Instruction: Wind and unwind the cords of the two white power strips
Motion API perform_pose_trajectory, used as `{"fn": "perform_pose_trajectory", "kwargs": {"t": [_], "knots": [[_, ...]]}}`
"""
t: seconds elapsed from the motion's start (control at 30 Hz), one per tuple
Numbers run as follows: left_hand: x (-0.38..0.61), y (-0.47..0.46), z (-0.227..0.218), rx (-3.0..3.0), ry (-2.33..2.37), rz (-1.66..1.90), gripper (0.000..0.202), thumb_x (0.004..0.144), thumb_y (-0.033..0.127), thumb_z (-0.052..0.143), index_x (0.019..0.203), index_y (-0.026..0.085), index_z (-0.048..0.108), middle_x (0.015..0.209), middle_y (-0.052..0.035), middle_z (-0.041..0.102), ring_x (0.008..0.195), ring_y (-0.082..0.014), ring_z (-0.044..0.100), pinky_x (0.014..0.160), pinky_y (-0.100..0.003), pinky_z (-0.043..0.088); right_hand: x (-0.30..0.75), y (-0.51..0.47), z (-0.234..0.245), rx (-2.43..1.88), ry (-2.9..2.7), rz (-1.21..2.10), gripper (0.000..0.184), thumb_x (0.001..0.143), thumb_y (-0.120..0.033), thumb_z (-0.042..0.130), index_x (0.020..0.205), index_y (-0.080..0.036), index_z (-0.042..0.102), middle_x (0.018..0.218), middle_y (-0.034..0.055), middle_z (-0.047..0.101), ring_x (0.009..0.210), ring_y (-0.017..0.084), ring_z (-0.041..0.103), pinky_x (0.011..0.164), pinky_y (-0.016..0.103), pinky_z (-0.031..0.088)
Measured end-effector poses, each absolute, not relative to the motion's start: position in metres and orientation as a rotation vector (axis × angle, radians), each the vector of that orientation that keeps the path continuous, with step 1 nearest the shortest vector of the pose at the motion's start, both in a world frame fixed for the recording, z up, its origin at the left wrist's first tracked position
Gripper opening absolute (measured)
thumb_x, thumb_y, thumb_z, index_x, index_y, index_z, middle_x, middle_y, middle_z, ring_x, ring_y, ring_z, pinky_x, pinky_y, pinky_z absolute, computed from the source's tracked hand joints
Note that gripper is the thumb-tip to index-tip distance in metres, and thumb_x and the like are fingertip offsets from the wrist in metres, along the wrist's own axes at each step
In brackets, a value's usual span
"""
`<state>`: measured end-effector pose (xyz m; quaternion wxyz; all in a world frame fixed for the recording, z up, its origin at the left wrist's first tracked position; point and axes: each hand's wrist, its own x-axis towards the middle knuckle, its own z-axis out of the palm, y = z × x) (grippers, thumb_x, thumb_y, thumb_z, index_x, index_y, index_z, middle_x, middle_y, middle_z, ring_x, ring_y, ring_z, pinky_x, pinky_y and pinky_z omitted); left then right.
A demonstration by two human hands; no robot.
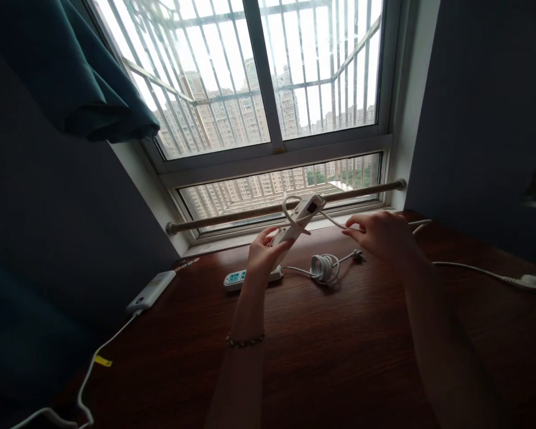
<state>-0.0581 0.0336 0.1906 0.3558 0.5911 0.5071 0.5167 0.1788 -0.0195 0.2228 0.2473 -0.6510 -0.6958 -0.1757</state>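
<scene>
Power strip [302, 213] sits raised above the desk [321, 357] near the window [263, 71], gripped in your left hand [265, 251]; your right hand [376, 231] pinches its cord [335, 221]. Pulling too hard could twist the strip from your fingers, and the loose loop [299, 226] around it might slip off or tangle.

The left arm [241, 372] and the right arm [435, 339] are bare and reach forward over the table [321, 357]. The left hand [265, 256] is up near the middle of the far edge, with its thumb and fingers bent in a grip. The right hand [382, 235] is near the far edge too, farther right. Its wrist [413, 262] bends to the left, and its fingertips pinch together. The two hands are apart.
</scene>
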Motion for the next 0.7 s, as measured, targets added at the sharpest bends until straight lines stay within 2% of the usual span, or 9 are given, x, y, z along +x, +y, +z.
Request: {"fn": "perform_pose_trajectory", "kwargs": {"t": [0.1, 0.23, 0.37, 0.53, 0.7], "knots": [[-0.058, 0.031, 0.194, 1.414, 1.192, 1.333, 0.074, 0.050, 0.033, 0.077, 0.117, 0.016, 0.051, 0.093, -0.0070, 0.068, 0.082, -0.0205, 0.063, 0.073, -0.030, 0.048, 0.177, -0.021, 0.225, -1.765, -1.890, -0.479, 0.028, 0.082, -0.048, 0.052, 0.089, -0.029, 0.071, 0.073, 0.0036, 0.068, 0.074, 0.021, 0.060, 0.061, 0.028, 0.031], [-0.054, 0.019, 0.199, 1.423, 0.924, 1.171, 0.053, 0.049, 0.028, 0.076, 0.098, 0.013, 0.063, 0.089, -0.0068, 0.069, 0.077, -0.0177, 0.062, 0.070, -0.027, 0.048, 0.169, -0.012, 0.219, -1.705, -1.941, -0.462, 0.033, 0.085, -0.046, 0.048, 0.090, -0.024, 0.072, 0.077, 0.0071, 0.069, 0.076, 0.021, 0.060, 0.064, 0.028, 0.034], [-0.048, 0.004, 0.202, 1.436, 0.706, 1.067, 0.044, 0.045, 0.027, 0.073, 0.086, 0.014, 0.068, 0.073, -0.0048, 0.068, 0.065, -0.0177, 0.060, 0.065, -0.029, 0.048, 0.159, 0.011, 0.199, -1.560, -2.106, -0.287, 0.032, 0.083, -0.042, 0.052, 0.083, -0.018, 0.072, 0.085, 0.0097, 0.069, 0.082, 0.022, 0.060, 0.069, 0.028, 0.038], [-0.051, -0.009, 0.210, 1.423, 0.680, 1.102, 0.040, 0.043, 0.035, 0.071, 0.078, 0.016, 0.067, 0.069, -0.0042, 0.064, 0.063, -0.0197, 0.058, 0.059, -0.032, 0.048, 0.155, 0.037, 0.175, -1.481, -2.232, 0.021, 0.025, 0.076, -0.041, 0.062, 0.089, -0.023, 0.072, 0.086, 0.0029, 0.070, 0.082, 0.017, 0.060, 0.068, 0.023, 0.039], [-0.062, -0.012, 0.219, 1.409, 0.866, 1.332, 0.039, 0.049, 0.034, 0.074, 0.083, 0.014, 0.067, 0.071, -0.0029, 0.064, 0.063, -0.0153, 0.058, 0.059, -0.027, 0.049, 0.182, 0.045, 0.174, -1.669, -2.055, -0.121, 0.025, 0.079, -0.044, 0.057, 0.090, -0.028, 0.072, 0.085, 0.0024, 0.070, 0.084, 0.019, 0.060, 0.063, 0.025, 0.036]]}}
